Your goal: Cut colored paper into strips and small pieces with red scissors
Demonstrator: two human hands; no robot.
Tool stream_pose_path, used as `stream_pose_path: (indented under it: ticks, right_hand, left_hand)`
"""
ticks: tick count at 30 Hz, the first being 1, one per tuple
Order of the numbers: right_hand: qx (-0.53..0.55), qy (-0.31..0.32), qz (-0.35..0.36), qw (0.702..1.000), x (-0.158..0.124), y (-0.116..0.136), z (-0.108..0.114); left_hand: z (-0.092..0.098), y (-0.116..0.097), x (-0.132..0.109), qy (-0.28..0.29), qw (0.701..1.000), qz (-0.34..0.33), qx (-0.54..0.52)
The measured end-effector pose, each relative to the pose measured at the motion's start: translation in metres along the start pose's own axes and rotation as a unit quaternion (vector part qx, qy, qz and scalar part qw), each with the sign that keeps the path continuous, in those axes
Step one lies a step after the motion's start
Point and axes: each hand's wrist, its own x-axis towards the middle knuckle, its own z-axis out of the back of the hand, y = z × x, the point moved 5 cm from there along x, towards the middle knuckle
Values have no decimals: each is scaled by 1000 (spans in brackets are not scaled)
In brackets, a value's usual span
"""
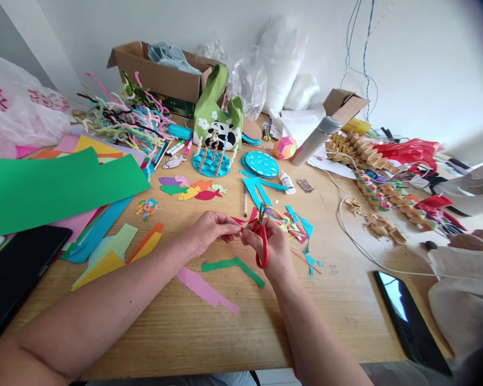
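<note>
My right hand [274, 247] grips red-handled scissors [261, 244], blades pointing up and away over the wooden table [338, 305]. My left hand [211, 229] pinches a small red paper piece [241, 221] right at the blades. Just in front of the hands lie a green paper strip [233, 267] and a pink strip [206, 289]. Blue and red paper scraps [298, 225] are scattered behind the scissors.
Green sheet [52, 190] and coloured papers at left, black tablet [14, 273] front left. Paper fish [191, 188], blue discs [261, 163], a glue bottle [285, 182], pipe cleaners [123, 115], boxes and a flask [316, 140] behind. A phone [406, 319] lies front right; a white cable [358, 244] crosses nearby.
</note>
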Motion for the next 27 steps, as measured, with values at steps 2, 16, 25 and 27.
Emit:
stream_pose_path:
  ticks: [2, 16, 25, 27]
  right_hand:
    - [-1, -3, 2, 1000, 0, 0, 1]
    - [3, -15, -1, 1000, 2, -2, 2]
    - [16, -6, -2, 1000, 2, -2, -1]
    - [13, -2, 3, 1000, 2, -1, -1]
  left_hand:
    - [0, 0, 0, 2, 1000, 1, 8]
    - [-2, 0, -2, 5, 1000, 20, 3]
    - [-2, 3, -1, 7, 999, 26, 18]
    - [-2, 2, -2, 6, 999, 28, 15]
